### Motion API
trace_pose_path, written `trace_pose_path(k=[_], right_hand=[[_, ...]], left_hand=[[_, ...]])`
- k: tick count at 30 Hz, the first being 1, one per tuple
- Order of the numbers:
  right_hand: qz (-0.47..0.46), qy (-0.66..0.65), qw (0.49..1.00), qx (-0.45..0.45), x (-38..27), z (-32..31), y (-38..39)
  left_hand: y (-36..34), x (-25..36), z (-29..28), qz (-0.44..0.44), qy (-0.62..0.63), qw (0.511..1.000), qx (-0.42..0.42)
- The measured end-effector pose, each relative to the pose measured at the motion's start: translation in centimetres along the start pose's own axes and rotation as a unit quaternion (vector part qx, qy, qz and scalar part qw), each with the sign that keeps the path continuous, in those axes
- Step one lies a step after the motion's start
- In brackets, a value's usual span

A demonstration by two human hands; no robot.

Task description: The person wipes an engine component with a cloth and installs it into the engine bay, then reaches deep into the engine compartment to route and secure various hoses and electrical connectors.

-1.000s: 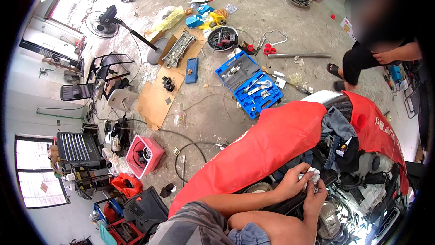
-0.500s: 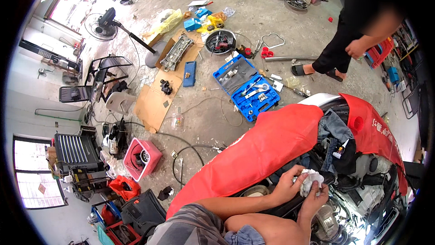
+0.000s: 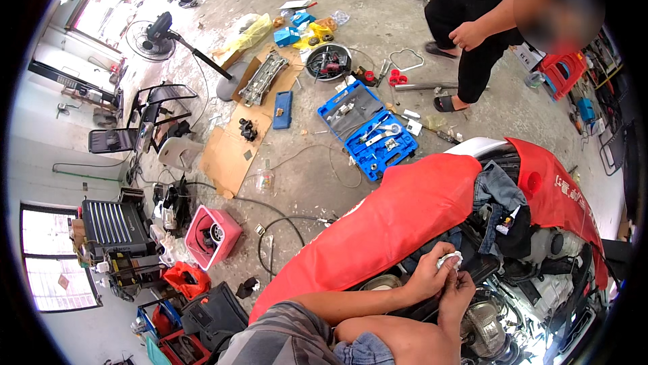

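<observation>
A crumpled white rag [image 3: 450,258], which could also be paper, is bunched between my hands above the open engine bay. My left hand [image 3: 430,277] is closed round it, and its thumb and fingers hide part of it. Just below and to the right, my right hand [image 3: 457,295] has its fingers drawn together against the lower side of the rag. Under my hands lie engine parts, among them a rounded metal cover [image 3: 482,330]. A blue denim cloth [image 3: 496,189] and a dark cloth [image 3: 516,233] rest at the far side of the bay.
A red fender cover [image 3: 378,220] drapes the car's edge. Beyond it, an open blue tool case [image 3: 381,142], a cardboard sheet [image 3: 226,156], a black hose [image 3: 283,216] and a pink bin [image 3: 219,240] lie on the floor. Another person [image 3: 472,41] stands at the upper right.
The white rag is bunched smaller and sits slightly higher and to the left. My right hand has moved left, closer to my left hand. The other person has stepped leftward.
</observation>
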State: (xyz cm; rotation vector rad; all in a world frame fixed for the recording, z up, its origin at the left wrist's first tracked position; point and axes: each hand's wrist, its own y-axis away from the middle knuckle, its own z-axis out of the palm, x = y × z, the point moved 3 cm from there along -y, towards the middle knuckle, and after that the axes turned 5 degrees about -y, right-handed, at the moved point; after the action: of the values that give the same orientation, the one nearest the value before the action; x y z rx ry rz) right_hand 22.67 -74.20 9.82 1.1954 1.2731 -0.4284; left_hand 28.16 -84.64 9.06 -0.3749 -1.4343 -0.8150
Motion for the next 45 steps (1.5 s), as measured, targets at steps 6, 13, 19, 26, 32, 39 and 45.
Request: trace_pose_path(k=[6,13,19,26,32,39,45], right_hand=[[0.013,-0.053,0.997,0.062,-1.1,1.6,0.8],[0.056,-0.032,0.996,0.057,-0.1,0.2,0.2],[0.037,-0.145,0.979,0.142,-0.8,-0.8,-0.2],[0.149,-0.38,0.913,-0.015,-2.5,1.7,-1.0],[0.116,-0.357,0.926,-0.025,-3.2,2.0,-1.4],[0.049,-0.164,0.982,0.076,-4.6,2.8,-1.8],[-0.025,-0.112,0.984,0.135,-4.0,2.9,-2.4]], left_hand=[[-0.9,0.3,-1.1,0.018,-0.018,0.995,0.1],[-1.6,0.4,-1.6,0.056,0.005,0.991,0.12],[-2.5,1.1,-2.1,0.05,0.037,0.988,0.142],[-0.6,2.2,0.9,0.146,0.012,0.989,-0.025],[-2.7,-0.4,0.5,-0.116,0.238,0.963,0.058],[-1.2,0.7,0.8,-0.089,0.263,0.961,0.006],[-1.2,0.8,1.1,-0.109,0.288,0.951,0.019]])
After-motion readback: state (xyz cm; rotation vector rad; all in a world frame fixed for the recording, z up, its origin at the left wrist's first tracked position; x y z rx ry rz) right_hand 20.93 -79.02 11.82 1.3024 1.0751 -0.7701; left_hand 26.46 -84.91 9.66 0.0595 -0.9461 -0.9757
